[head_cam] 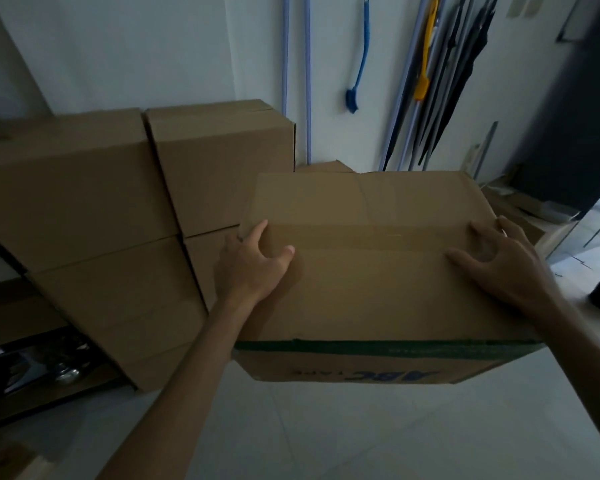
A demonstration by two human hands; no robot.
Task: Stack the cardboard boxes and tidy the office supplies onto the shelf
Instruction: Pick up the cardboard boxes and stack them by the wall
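Obs., standing in the room. The cardboard box is off the floor, carried between both hands at about the person's waist, just right of the stacked boxes and not touching them as far as I can see. Its top flaps are closed. A green band runs along the near top edge. Blue lettering on the near face reads upside down.

Left hand: on the box's left top edge. The thumb lies flat on the top panel and the fingers curl over the edge, clamped on the cardboard.

Right hand: on the right side of the top. The thumb stretches inward across the panel, and the fingers are spread and hooked over the right edge, gripping.

Stack to the left is two columns, two high, against the wall.
- Upper left box sits on lower left box.
- Upper right box sits on lower right box, which is partly hidden by the left hand.

The corner of another carton shows behind the carried one.

A dark shelf stands at lower left. Its contents are too dim to identify.

On the wall:
- a blue brush hangs
- a yellow brush hangs
- black umbrellas lean beside pale poles

Flattened cardboard lies at far right.
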